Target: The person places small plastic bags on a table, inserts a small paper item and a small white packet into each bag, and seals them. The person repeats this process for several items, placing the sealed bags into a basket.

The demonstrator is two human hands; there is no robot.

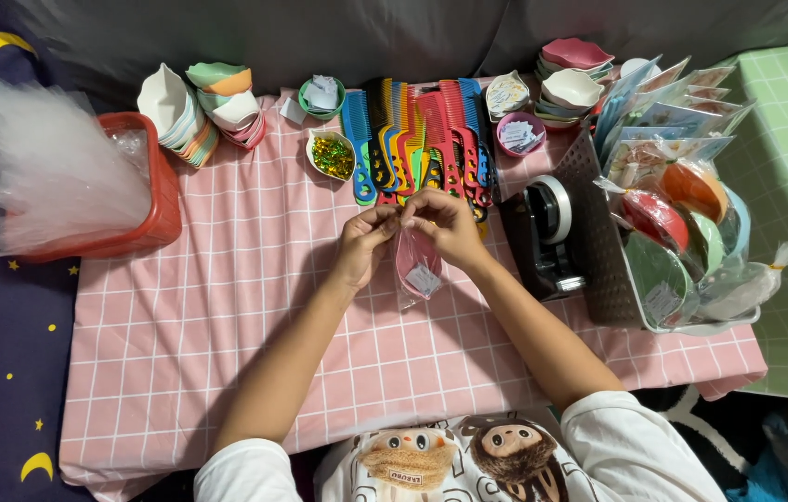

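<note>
1. Head view: the left hand (363, 244) and right hand (447, 223) meet over the pink checked cloth counter (227, 307), each pinching the top edge of a small clear plastic bag (417, 265); both hands are closed on it by thumb and fingertips.
2. The bag hangs down between the wrists, mouth uppermost, apparently so its contents stay in while the opening is handled.
3. The bag looks transparent and creased, with a pink item and a small white card inside; finer detail cannot be made out.
4. Just beyond the hands lies a row of coloured plastic combs (417, 139), fanned side by side, likely for easy picking.
5. A black tape dispenser (547, 232) stands just right of the right hand, beside a dark basket of finished packets (598, 242)
6. A red tub of clear bags (148, 214) lies well to the left
</note>
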